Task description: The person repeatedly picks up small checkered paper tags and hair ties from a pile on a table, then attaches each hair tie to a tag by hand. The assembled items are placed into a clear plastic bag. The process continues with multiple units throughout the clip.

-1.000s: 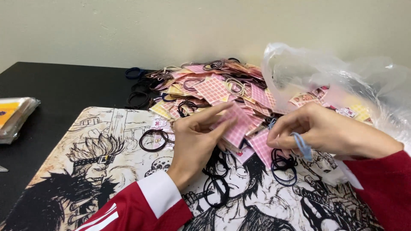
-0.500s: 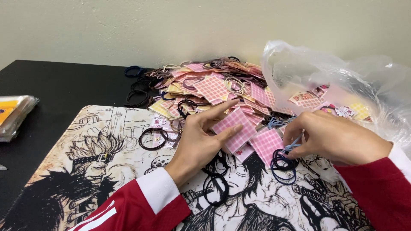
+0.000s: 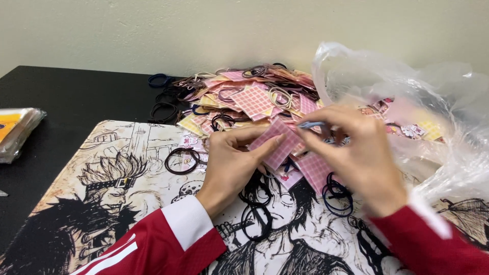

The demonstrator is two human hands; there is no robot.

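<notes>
While a printed mat (image 3: 127,168) covered the black table (image 3: 76,97), a clear bag (image 3: 433,102) sat crumpled at the right and a heap of pink and yellow checked cards and hair ties (image 3: 244,94) lay behind the hands. Above the mat's near middle, the left hand (image 3: 232,163) pinched a pink card (image 3: 280,143) between thumb and fingers; the card was tilted like a diamond, its long axis running from lower left to upper right. Closed fingers of the right hand (image 3: 361,158) gripped a blue tie (image 3: 310,124) at the card's upper corner. Loose dark ties (image 3: 257,203) lay beneath.
</notes>
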